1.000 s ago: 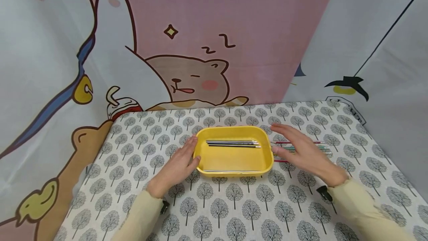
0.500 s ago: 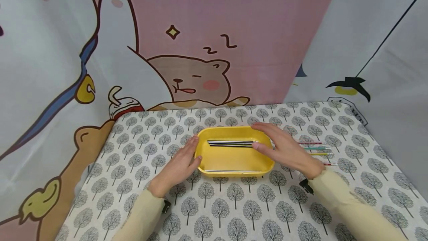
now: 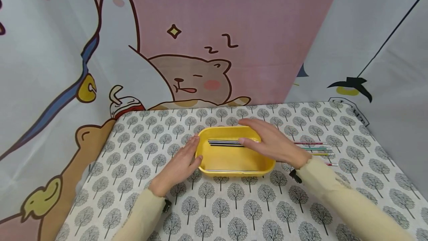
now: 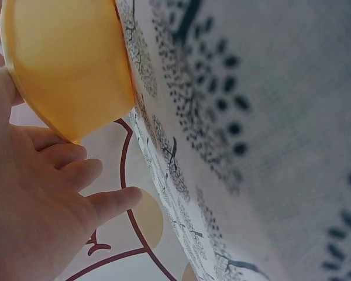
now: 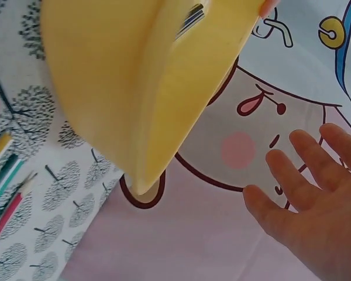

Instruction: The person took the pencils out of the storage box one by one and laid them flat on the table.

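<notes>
A yellow plastic tray (image 3: 227, 160) with rounded corners sits on the table. Several dark striped pencils (image 3: 222, 143) lie together inside it, their right ends hidden by my right hand. A thin light rod-like strip lies along the tray's near wall. My left hand (image 3: 178, 164) rests against the tray's left end, thumb at the rim; in the left wrist view its fingers extend loosely by the outer wall. My right hand (image 3: 272, 140) is over the tray's right part, holding nothing. Its fingers (image 5: 298, 175) look spread and apart from the tray in the right wrist view.
To the right of the tray several coloured pencils lie on the cloth, among them a teal pencil (image 3: 315, 148) and a yellow pencil (image 3: 321, 154). A tree-patterned cloth (image 3: 220, 203) covers the table. Behind it hangs a curtain (image 3: 267, 40) with cartoon animals.
My right hand has moved left, from beside the tray's right end to over its right part, uncovering ends of the coloured pencils. The left hand and tray have stayed in place.
</notes>
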A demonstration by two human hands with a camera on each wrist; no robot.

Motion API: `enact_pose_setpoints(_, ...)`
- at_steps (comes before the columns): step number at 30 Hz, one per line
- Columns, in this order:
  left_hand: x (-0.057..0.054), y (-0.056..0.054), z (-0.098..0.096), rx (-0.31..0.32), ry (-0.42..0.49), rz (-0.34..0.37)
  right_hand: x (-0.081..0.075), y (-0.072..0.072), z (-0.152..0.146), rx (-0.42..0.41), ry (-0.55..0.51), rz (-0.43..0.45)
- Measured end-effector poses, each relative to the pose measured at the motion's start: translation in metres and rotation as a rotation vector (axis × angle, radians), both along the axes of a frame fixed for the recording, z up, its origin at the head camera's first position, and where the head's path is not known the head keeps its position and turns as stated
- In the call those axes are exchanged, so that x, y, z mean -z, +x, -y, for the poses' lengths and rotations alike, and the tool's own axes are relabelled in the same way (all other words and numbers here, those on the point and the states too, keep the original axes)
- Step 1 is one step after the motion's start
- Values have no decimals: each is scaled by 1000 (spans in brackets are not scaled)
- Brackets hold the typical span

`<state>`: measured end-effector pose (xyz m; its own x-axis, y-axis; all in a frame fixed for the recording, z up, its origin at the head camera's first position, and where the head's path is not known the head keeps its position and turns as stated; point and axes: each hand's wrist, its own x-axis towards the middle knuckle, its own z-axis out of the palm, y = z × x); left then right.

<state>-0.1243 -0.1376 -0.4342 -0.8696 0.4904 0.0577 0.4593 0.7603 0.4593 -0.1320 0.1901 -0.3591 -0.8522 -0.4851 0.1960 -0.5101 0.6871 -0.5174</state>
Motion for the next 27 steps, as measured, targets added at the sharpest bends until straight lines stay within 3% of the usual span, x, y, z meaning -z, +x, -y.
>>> enact_pose_setpoints(10,2,-2,-1,-6,-8,2,-6,-19,23,-19,4,90)
enact_pose_setpoints(16,1,-1,-1,-15,-3,11,-5,-30,36,-63,-5,90)
enact_pose_setpoints(27,2,-1,-1,-21,5,19,8,-47,55,-130,38,124)
